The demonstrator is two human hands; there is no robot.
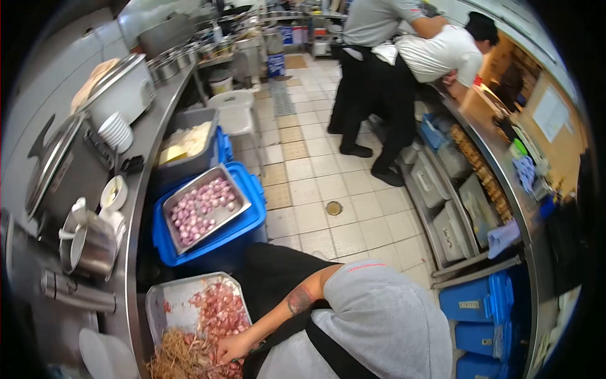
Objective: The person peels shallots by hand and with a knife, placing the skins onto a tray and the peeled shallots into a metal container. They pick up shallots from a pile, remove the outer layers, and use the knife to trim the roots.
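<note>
My right hand reaches down into a metal tray at the lower left, its fingers closed near the reddish-skinned shallots. What sits in the fingers is too small and blurred to make out; a dark greenish bit shows beside the wrist. A heap of dry brown roots and skins fills the near left of the tray. My left hand does not show. Beyond this, a second metal tray of peeled purple shallots rests on a blue lid.
A steel counter runs along the left, holding a pot and stacked white bowls. A plastic stool stands ahead. Two people lean over the right counter. Blue bins sit under it.
</note>
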